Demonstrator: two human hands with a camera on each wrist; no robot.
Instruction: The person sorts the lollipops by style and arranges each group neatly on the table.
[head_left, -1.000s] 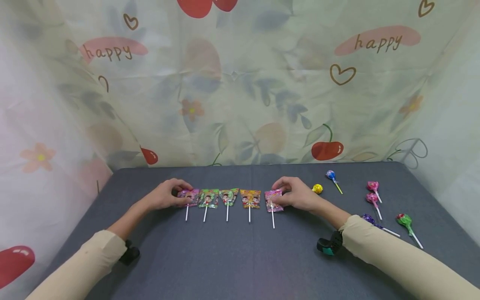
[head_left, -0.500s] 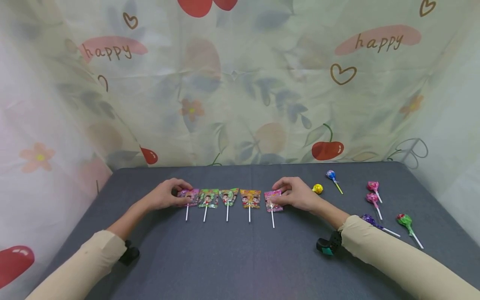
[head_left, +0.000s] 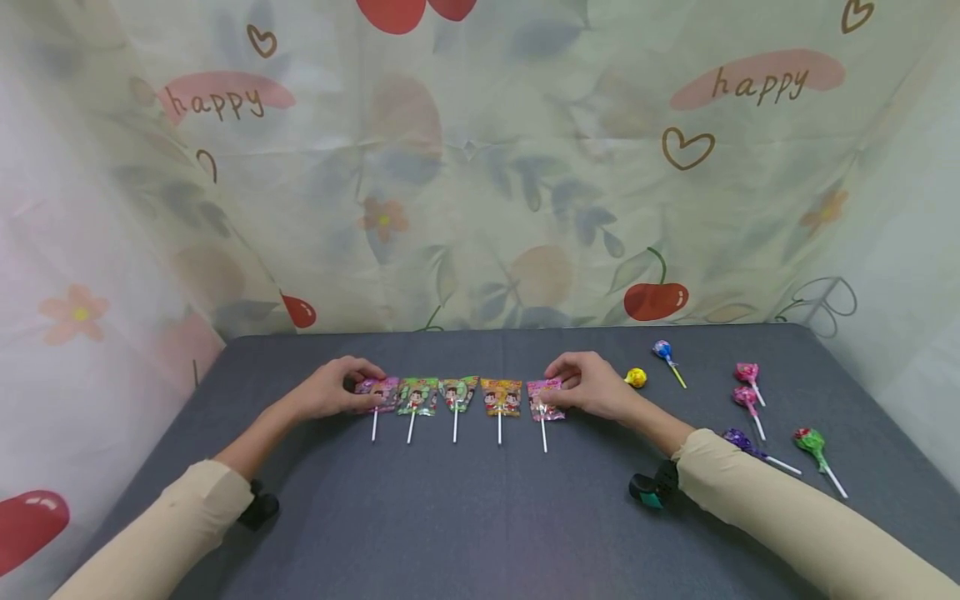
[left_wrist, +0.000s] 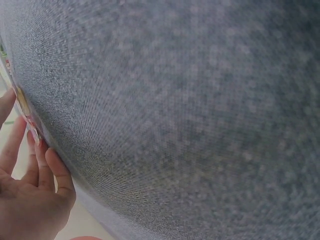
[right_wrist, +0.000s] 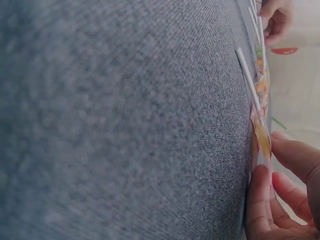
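Note:
Five-in-a-row is avoided here: several flat-wrapped lollipops lie side by side, sticks toward me. At the row's left end, my left hand (head_left: pixel 333 388) holds a purple-wrapped lollipop (head_left: pixel 387 391) between thumb and fingers. My right hand (head_left: pixel 592 386) pinches the pink-wrapped lollipop (head_left: pixel 543 410) at the right end; its white stick shows in the right wrist view. Between the hands lie a green-wrapped lollipop (head_left: pixel 417 397), another green lollipop (head_left: pixel 457 393) with a slanted wrapper, and an orange-wrapped lollipop (head_left: pixel 501 397). A wider gap separates orange from pink.
Round lollipops lie to the right: a yellow one (head_left: pixel 635 377) beside my right wrist, a blue one (head_left: pixel 662 350), two pink ones, a purple one (head_left: pixel 738 438) partly behind my sleeve, and a red-green one (head_left: pixel 810 442). A patterned curtain (head_left: pixel 480 208) hangs behind the grey table (head_left: pixel 450 517).
My right hand has shifted the pink-wrapped lollipop slightly left and away from me, nearer the orange one. My left hand has stayed in place.

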